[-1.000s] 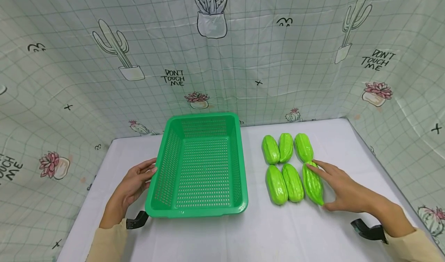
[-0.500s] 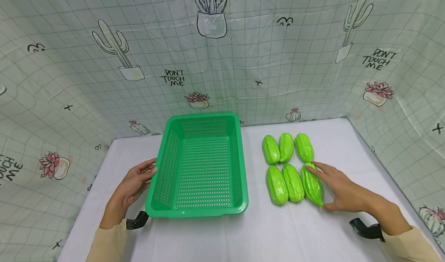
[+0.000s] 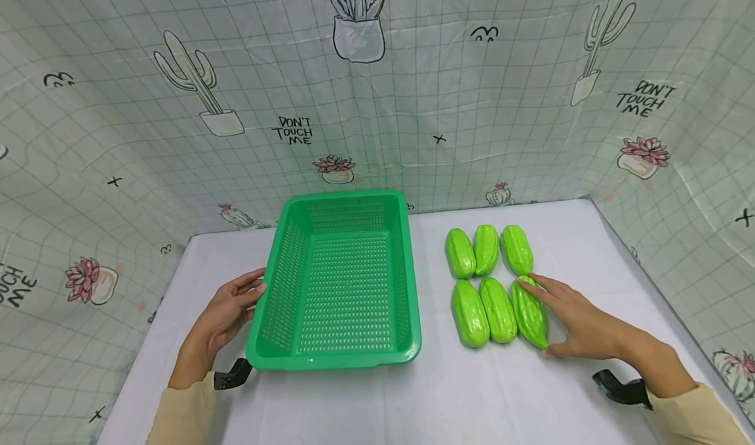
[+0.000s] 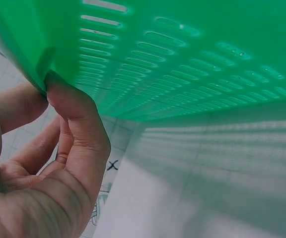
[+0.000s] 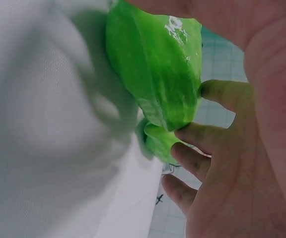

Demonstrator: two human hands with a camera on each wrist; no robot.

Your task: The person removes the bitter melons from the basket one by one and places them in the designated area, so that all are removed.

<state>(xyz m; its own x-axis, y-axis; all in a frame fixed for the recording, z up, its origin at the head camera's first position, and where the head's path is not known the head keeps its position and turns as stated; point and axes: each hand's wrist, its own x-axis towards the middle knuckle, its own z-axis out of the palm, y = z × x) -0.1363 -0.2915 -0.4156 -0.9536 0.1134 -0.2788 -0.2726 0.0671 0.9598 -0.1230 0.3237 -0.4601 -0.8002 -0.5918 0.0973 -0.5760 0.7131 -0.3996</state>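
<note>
A green plastic basket (image 3: pixel 345 288) with slotted walls stands left of centre, nothing in it. My left hand (image 3: pixel 227 310) pinches its left rim between thumb and fingers, as the left wrist view shows at the basket wall (image 4: pixel 148 64). On the right lie several light green, ribbed bitter melons in two rows, one being the back-left bitter melon (image 3: pixel 460 253). My right hand (image 3: pixel 590 324) spans the front-right bitter melon (image 3: pixel 529 314), fingertips at its far end and thumb by its pointed near tip. In the right wrist view, rather straight fingers (image 5: pixel 200 136) touch the melon's side.
A white cloth (image 3: pixel 448 392) covers the table. Behind and beside it hangs a gridded curtain (image 3: pixel 401 104) printed with cacti. The other bitter melons (image 3: pixel 498 309) lie close to the left of and behind my right hand. Black wrist cameras (image 3: pixel 622 389) stick out near the sleeves.
My right hand and the front-right bitter melon have shifted slightly left, closer to the neighbouring melon. The left hand and basket have stayed in place.
</note>
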